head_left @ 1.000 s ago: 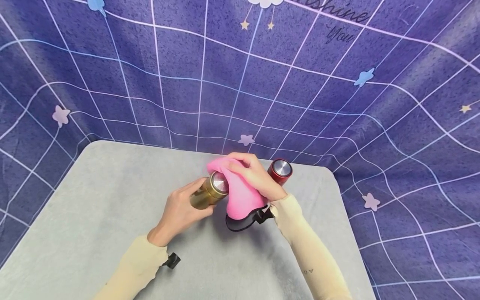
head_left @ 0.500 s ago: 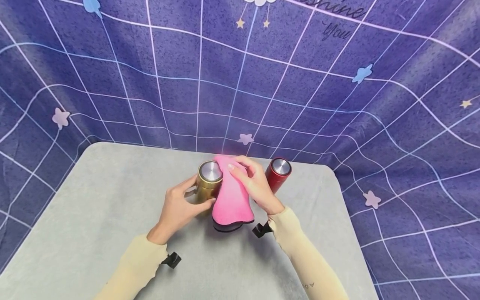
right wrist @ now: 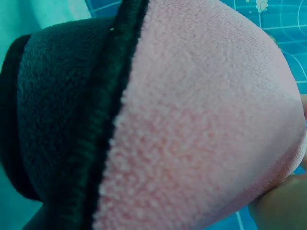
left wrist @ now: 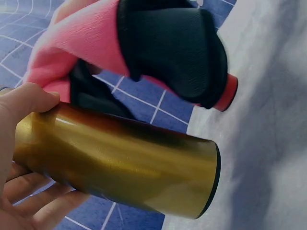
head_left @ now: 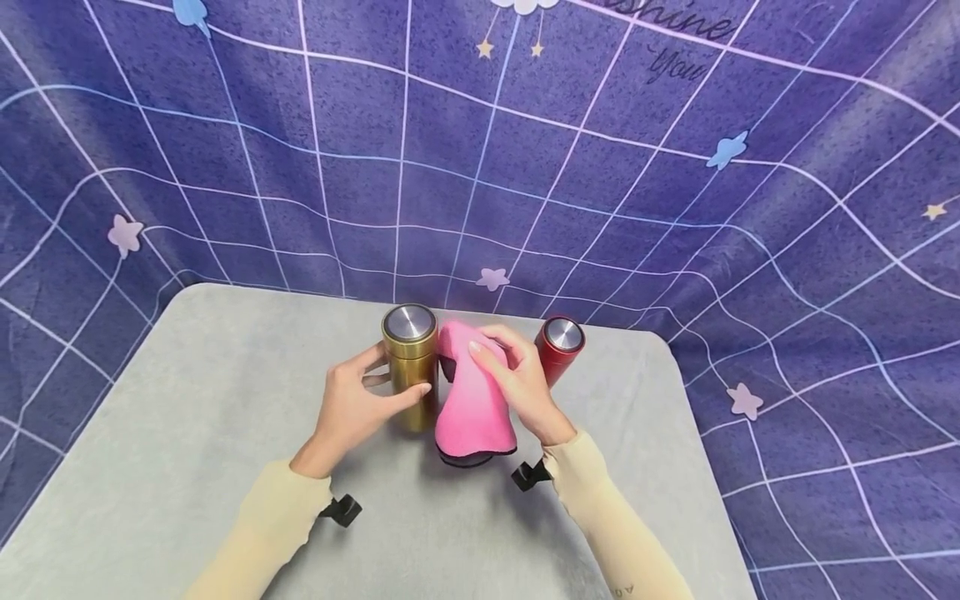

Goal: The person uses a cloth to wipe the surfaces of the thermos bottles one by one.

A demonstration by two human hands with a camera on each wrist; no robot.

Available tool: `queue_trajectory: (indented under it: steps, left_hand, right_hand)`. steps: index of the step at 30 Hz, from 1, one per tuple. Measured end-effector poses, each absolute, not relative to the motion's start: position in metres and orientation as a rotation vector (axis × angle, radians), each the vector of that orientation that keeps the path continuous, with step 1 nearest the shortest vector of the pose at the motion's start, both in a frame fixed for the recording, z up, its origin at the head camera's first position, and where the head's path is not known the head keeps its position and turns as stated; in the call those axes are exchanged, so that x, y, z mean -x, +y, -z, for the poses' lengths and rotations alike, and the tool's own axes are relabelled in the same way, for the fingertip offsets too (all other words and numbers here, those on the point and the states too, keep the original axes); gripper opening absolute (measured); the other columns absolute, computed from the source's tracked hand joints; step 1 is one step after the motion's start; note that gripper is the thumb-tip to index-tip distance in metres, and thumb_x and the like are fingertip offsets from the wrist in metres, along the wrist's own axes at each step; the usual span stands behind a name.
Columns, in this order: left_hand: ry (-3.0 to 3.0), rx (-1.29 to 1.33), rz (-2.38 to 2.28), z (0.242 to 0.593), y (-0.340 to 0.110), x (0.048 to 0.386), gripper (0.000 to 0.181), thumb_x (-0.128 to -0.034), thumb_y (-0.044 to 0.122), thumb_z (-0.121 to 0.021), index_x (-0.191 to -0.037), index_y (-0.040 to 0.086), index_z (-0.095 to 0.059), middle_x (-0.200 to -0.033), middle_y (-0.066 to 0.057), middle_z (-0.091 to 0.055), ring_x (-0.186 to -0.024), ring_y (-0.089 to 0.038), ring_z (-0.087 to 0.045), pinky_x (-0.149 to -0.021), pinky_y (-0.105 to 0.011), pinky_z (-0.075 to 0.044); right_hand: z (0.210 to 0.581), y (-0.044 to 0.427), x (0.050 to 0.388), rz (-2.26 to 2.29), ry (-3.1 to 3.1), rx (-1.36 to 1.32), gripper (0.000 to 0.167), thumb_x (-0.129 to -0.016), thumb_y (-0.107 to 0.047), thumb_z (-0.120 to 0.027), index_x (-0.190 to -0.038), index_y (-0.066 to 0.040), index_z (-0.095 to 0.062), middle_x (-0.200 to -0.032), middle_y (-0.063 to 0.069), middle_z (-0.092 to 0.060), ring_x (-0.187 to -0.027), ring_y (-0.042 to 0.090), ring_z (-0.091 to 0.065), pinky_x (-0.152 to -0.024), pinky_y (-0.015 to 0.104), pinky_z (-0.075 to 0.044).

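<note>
My left hand (head_left: 352, 404) grips a gold thermos (head_left: 415, 383) by its side, thumb in front and fingers behind. The thermos stands nearly upright with its silver-topped lid up; whether its base touches the table, I cannot tell. My right hand (head_left: 521, 387) pinches a pink fleecy cloth (head_left: 476, 408) with a black edge and dark underside. It hangs folded just right of the gold thermos, a narrow gap between them at the top. In the left wrist view the cloth's dark underside (left wrist: 168, 52) shows beyond the thermos. The right wrist view is mostly filled by the cloth's pink face (right wrist: 201, 105).
Behind my right hand stands a red thermos (head_left: 557, 354) with a silver-topped lid; the hand and cloth hide part of it. A grey table (head_left: 247, 375) lies beneath. Purple grid-patterned fabric (head_left: 360, 167) hangs along its back and sides.
The gold thermos has gone from tilted to nearly upright, its lid shifting left and away from me. The cloth, bunched against its lid earlier, has come off to the right and hangs beside it.
</note>
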State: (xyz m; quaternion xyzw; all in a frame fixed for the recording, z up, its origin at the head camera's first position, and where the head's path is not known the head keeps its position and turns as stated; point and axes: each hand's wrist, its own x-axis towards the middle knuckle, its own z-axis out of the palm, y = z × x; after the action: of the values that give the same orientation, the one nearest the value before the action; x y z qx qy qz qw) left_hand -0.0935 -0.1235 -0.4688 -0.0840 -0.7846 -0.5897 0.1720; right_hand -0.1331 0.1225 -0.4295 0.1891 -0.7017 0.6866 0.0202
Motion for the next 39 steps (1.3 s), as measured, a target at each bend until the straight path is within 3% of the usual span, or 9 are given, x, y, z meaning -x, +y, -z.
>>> queue_trajectory:
  steps: [12,23,39]
  left_hand:
    - [-2.146,0.163,1.703,0.439,-0.134,0.083,0.058,-0.0739,0.012,-0.099,-0.128,0.012,-0.078,-0.114,-0.001,-0.08,-0.099,-0.005,-0.074,-0.081,-0.022,-0.065]
    - [-2.047,0.176,1.693,0.415,-0.137,0.07,0.052,-0.0716,0.004,-0.098,-0.12,0.012,-0.08,-0.105,0.006,-0.08,-0.093,-0.01,-0.075,-0.079,-0.022,-0.065]
    - [-1.933,0.244,1.758,0.404,-0.13,0.068,0.05,-0.0715,-0.004,-0.095,-0.118,0.007,-0.079,-0.103,0.003,-0.081,-0.095,-0.012,-0.078,-0.079,-0.027,-0.067]
  right_hand:
    - [0.485,0.12,0.1,-2.285,-1.971,-0.149,0.024,-0.103,-0.009,-0.069,-0.122,0.005,-0.071,-0.106,0.0,-0.072,-0.098,0.016,-0.063,-0.086,0.023,-0.056]
    - [0.495,0.092,0.079,-2.239,-1.857,-0.113,0.024,-0.103,-0.007,-0.069,-0.124,0.005,-0.07,-0.11,0.003,-0.071,-0.099,0.015,-0.066,-0.086,0.022,-0.058]
    - [0.494,0.081,0.09,-2.351,-1.908,-0.112,0.024,-0.106,-0.017,-0.068,-0.124,-0.002,-0.074,-0.11,0.004,-0.073,-0.103,0.019,-0.065,-0.089,0.024,-0.058]
